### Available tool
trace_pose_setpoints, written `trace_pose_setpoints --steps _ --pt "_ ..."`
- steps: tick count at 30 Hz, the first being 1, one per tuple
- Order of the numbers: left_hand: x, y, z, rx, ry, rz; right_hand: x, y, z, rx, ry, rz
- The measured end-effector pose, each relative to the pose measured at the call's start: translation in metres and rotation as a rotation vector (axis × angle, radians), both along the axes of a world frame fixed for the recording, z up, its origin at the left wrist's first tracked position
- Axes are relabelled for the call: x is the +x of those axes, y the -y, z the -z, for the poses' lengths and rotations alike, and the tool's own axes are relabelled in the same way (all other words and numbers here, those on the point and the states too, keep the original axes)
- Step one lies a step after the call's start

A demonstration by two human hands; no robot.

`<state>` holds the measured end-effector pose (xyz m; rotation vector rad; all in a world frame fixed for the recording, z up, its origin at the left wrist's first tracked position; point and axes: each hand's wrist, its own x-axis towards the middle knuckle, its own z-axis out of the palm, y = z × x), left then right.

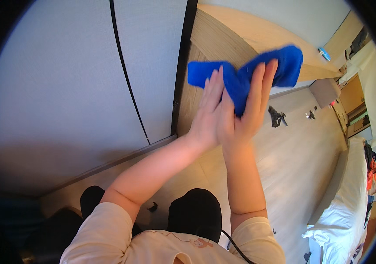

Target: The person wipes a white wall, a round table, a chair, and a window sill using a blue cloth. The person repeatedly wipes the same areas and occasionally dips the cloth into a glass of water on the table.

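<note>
A blue cloth point(237, 82) is bunched between my two raised hands, its ends sticking out to the left and right. My left hand point(209, 115) presses against it from the left, fingers pointing up and slightly blurred. From the other side, my right hand point(249, 109) grips the folded middle, with its fingers lying over the cloth. The heels of both palms meet below it. Behind the cloth stands a light wooden desk point(234, 39) with a curved front edge.
Tall grey cabinet doors point(75, 82) fill the left side. Black items point(275, 117) lie on the pale floor point(283, 158). A bed with white bedding point(342, 198) runs along the right, and a grey stool point(324, 92) stands by the desk. A small blue object point(324, 54) rests on the desktop.
</note>
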<state>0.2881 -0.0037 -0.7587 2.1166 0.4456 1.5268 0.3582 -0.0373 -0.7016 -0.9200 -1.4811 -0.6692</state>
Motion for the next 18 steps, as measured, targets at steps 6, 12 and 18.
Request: trace_pose_setpoints --steps 6,12,18 --pt "-0.006 0.002 0.005 0.291 0.0 -0.189 -0.003 0.006 0.013 -0.05 -0.001 0.058" --pt "-0.009 -0.015 -0.026 0.396 0.049 -0.008 0.0 0.008 -0.028 -0.008 0.04 0.073" --pt "-0.009 -0.048 -0.042 0.247 -0.046 0.002 -0.007 -0.003 -0.078 -0.165 0.3 0.458"
